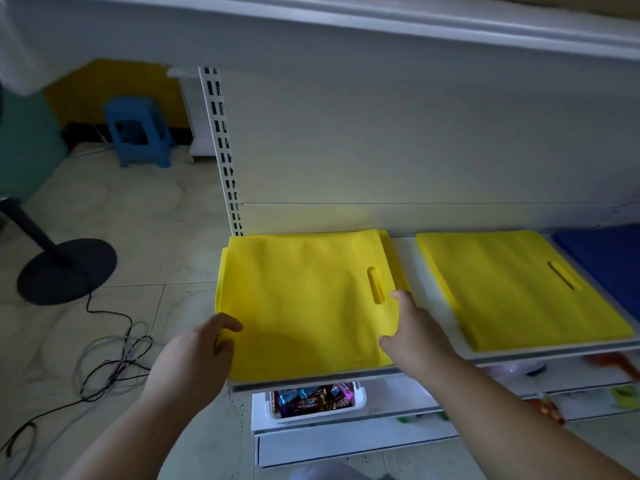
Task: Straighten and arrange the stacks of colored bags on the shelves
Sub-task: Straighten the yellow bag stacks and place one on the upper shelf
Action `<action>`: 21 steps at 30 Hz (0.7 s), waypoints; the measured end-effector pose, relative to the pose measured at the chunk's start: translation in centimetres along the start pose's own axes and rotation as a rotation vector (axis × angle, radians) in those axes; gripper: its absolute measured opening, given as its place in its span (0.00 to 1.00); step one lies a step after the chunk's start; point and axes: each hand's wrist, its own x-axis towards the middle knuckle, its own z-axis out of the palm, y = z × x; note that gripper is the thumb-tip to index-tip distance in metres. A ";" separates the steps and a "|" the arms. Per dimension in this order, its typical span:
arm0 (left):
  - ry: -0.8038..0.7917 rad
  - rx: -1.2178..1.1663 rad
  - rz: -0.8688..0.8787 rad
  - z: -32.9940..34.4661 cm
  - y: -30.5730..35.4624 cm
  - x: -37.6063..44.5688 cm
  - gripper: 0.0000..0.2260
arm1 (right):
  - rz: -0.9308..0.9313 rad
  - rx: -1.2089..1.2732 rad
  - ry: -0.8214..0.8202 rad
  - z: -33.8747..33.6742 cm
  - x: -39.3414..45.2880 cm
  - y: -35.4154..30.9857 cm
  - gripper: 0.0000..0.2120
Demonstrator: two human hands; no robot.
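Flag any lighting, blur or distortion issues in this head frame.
Head view: dim overall, the left stack of yellow fabric bags and right yellow stack brightest; both hands cast soft shadows on the left stack; wide-angle bends the white shelf edge; lower-right shelves blurred.

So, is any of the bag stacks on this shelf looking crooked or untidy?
Yes. The left yellow stack, held by the left hand and right hand, is uneven: lower bags stick out past the top bag at its left and right edges. The right yellow stack looks squared.
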 end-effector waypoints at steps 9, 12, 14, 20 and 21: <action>0.173 -0.024 -0.075 0.5 1.0 -2.4 0.11 | -0.092 0.277 0.055 -0.6 0.1 0.2 0.32; 0.259 -0.034 -0.051 0.4 1.1 -3.3 0.11 | -0.117 0.378 0.123 -0.8 -0.1 1.4 0.31; 0.309 -0.024 -0.022 0.7 1.3 -3.7 0.10 | -0.102 0.517 0.044 -1.3 0.3 2.7 0.29; 0.391 -0.076 0.017 2.6 5.8 -4.4 0.11 | -0.226 0.635 0.047 -5.8 0.5 7.5 0.15; 0.397 -0.086 0.026 3.2 7.2 -4.3 0.11 | -0.258 0.602 0.108 -7.0 0.5 8.6 0.14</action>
